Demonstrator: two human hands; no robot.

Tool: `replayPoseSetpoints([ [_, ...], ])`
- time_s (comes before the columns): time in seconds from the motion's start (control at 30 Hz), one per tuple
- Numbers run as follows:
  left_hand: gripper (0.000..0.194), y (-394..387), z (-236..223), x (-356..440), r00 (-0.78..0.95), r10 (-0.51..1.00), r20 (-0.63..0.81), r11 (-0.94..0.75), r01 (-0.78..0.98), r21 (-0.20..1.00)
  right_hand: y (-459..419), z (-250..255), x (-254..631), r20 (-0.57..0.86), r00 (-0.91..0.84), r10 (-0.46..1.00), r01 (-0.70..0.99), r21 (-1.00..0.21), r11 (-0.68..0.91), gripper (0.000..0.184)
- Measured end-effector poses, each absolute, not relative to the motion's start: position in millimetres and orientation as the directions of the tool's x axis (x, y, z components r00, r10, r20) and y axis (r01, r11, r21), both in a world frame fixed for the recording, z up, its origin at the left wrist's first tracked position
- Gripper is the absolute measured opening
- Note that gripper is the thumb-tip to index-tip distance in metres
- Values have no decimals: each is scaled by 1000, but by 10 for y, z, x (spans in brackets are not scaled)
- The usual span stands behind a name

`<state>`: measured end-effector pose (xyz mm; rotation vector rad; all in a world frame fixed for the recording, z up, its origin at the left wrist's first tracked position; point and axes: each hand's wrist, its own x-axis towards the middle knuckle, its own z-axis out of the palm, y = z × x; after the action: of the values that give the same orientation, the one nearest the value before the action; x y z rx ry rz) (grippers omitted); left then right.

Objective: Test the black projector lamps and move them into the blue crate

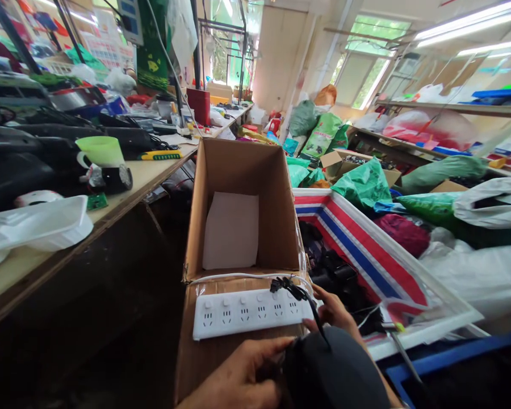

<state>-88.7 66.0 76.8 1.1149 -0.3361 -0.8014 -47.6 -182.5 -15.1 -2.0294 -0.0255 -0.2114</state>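
Observation:
My left hand (pixel 234 376) and my right hand (pixel 333 313) both grip a black domed object (pixel 334 369) at the bottom of the view. Its exact kind cannot be told. A thin black cable (pixel 313 307) rises from it to a small tangled bundle on a white multi-socket power strip (pixel 249 313). The strip lies across the near flap of an open cardboard box (pixel 242 204), just beyond my hands, with its white cord (pixel 242 276) along the box edge. A white sheet (pixel 231 230) lies inside the box.
To the left, a long workbench (pixel 145 179) holds black devices, a green cup (pixel 100 151), a green circuit board (pixel 97 201) and a white foam tray (pixel 38 224). To the right, a red, white and blue woven bag (pixel 366 255) holds black items. Green bags and shelves fill the back.

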Motion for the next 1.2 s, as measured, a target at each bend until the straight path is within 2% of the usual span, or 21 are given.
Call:
replayPoseSetpoints([
  [0.07,39,655,794,-886,663,-740,-114,171,349,921,-1571,-182,-349,248,969,11,212,-804,-556,70],
  [0.1,37,658,801,-886,653,-751,-98,158,322,934,-1439,-178,-310,255,966,45,234,-782,-578,64],
  [0.2,36,699,807,-889,617,-783,-79,97,247,964,-1200,-125,-244,270,962,44,243,-770,-589,23],
  [0.23,36,725,804,-892,619,-782,-79,74,217,973,-1195,-108,-229,270,963,12,226,-779,-585,19],
  [0.4,38,888,765,-902,738,-670,-83,-22,92,996,-1476,-36,-222,241,934,-264,62,-836,-546,31],
  [0.6,44,978,545,-933,862,-502,-64,-55,41,998,-1518,-94,-437,111,912,-396,-116,-854,-507,38],
  [0.77,45,1037,165,-972,931,-362,50,-2,-54,999,-1511,-440,-525,275,906,-323,64,-842,-536,27],
  [0.9,40,1125,-26,-963,951,-299,83,28,-79,997,-1597,-568,-484,386,888,-249,164,-772,-614,20],
  [0.97,37,1163,-48,-959,953,-297,64,93,-37,995,-1632,-553,-468,423,886,-188,208,-728,-653,17],
  [1.07,34,1196,-24,-958,963,-262,-61,185,112,976,-1647,-502,-486,443,892,-88,260,-664,-701,13],
  [1.13,33,1200,-9,-945,981,-164,-105,164,132,978,-1627,-499,-516,450,891,-57,269,-626,-732,13],
  [1.2,31,1194,-21,-907,996,-63,-68,88,73,993,-1591,-543,-539,452,890,-65,248,-598,-762,14],
])
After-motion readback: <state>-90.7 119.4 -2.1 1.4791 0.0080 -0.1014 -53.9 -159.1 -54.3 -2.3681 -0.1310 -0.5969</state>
